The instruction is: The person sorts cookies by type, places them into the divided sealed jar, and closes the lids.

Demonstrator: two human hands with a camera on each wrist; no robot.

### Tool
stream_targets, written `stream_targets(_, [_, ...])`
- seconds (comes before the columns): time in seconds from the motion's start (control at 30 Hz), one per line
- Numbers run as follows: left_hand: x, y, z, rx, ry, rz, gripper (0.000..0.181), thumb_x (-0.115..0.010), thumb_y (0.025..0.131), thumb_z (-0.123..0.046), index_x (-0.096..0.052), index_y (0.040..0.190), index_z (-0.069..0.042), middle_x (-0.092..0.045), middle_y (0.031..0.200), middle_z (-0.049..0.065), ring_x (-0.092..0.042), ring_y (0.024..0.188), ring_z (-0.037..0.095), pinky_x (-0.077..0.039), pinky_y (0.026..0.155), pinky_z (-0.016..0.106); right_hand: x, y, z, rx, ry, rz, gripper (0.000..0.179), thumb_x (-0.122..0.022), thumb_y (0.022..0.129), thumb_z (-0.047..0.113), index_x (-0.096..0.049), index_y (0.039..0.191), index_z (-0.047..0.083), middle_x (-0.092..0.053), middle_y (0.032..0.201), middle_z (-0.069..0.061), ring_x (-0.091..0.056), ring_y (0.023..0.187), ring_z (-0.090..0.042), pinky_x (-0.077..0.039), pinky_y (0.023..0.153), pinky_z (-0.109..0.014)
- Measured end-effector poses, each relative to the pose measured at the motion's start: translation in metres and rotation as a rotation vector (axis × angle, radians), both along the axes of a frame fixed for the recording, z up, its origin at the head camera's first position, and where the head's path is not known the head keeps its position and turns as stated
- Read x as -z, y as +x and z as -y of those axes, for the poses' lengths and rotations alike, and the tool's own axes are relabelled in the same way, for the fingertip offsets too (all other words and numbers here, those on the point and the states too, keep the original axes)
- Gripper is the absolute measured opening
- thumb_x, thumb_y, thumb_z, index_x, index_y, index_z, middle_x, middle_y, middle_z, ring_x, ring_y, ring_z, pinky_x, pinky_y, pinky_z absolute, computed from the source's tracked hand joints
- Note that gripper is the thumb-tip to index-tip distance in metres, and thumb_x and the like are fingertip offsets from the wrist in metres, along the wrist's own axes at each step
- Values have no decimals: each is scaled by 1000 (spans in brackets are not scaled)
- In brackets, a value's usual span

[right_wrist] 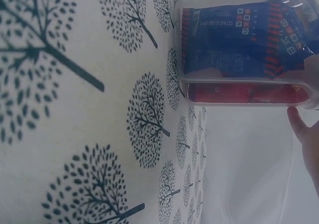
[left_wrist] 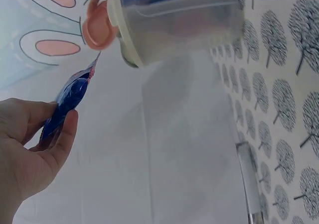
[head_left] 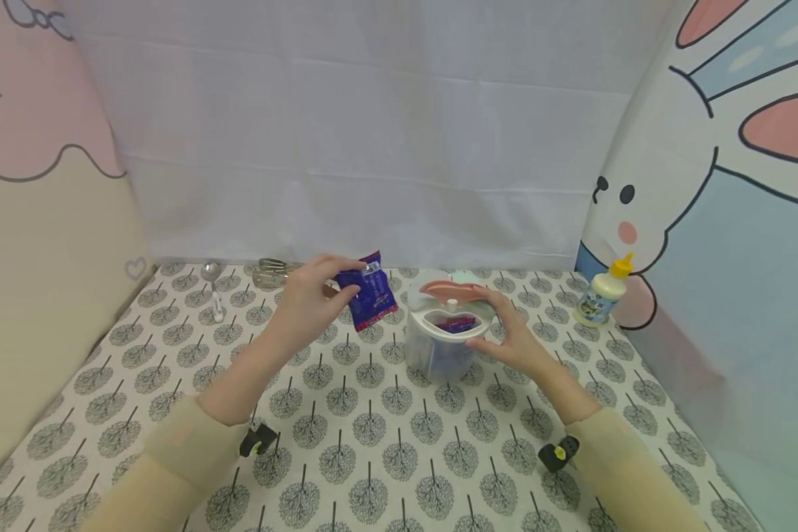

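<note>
Between thumb and fingers, my left hand (head_left: 309, 299) pinches a small dark-blue snack packet (head_left: 370, 297) with red ends, held up left of the container. The left wrist view shows this packet (left_wrist: 71, 95) edge-on. A clear lidded storage container (head_left: 439, 358) stands upright on the table, its pink flap (head_left: 447, 290) raised from a white-rimmed opening. Inside that opening lies a packet (head_left: 457, 325). My right hand (head_left: 513, 341) grips the container's top at the right, fingers by the flap and thumb at the front rim. Through the wall, the right wrist view shows blue packets (right_wrist: 227, 42) and a red section (right_wrist: 239, 93).
A ladle (head_left: 214, 290) with a white handle lies at the back left, near a metal whisk (head_left: 269, 273). At the back right stands a yellow-capped squeeze bottle (head_left: 598, 299). White cloth (head_left: 372, 148) rises behind the tree-patterned tablecloth (head_left: 386, 458).
</note>
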State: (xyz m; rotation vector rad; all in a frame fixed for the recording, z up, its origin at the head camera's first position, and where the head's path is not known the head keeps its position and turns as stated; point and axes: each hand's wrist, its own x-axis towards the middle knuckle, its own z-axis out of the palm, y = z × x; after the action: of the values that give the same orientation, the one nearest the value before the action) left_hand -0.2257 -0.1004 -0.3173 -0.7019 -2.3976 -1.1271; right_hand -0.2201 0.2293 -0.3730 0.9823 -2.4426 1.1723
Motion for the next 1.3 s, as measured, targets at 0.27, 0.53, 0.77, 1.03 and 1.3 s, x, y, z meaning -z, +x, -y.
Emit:
stream_targets(0.27, [-3,6,-41,195,130,-131,32,-70,82,0,-66,113,-8,-63,114,4,-63,90,14,-55,70,17,-3,0,-1,-3,-1,41,86,-76,71,-4,-28,143,-1,-39,139,-24,-43,122,-40,-39,100,-57])
stream_targets(0.53, [9,-5,-79,329,197,-287,29,-69,80,3,-67,108,-2,-65,108,9,-64,91,17,-55,71,15,-4,-5,-4,-42,-21,17,88,-76,70,-7,-28,143,-2,-43,136,-20,-40,126,-12,-38,102,-28])
stream_targets(0.77, [21,-13,-98,350,161,-314,27,-69,82,1,-66,109,-3,-64,110,10,-64,95,19,-53,75,12,-3,-4,-4,-41,2,5,87,-76,70,-8,-27,143,-4,-40,135,-22,-39,123,-6,-42,100,-36])
stream_targets(1.03, [17,-16,-106,395,157,-428,26,-68,82,2,-65,109,-1,-64,110,12,-65,96,20,-52,80,12,-4,0,-3,4,24,21,85,-74,71,-8,-26,141,-6,-40,136,-25,-44,120,-21,-42,96,-52])
stream_targets(1.3, [29,-14,-99,403,50,-421,28,-70,80,2,-66,107,-3,-65,112,12,-63,105,23,-48,89,13,-3,-1,-3,-18,20,1,83,-75,71,-7,-29,140,-5,-42,132,-22,-42,122,-15,-43,99,-39])
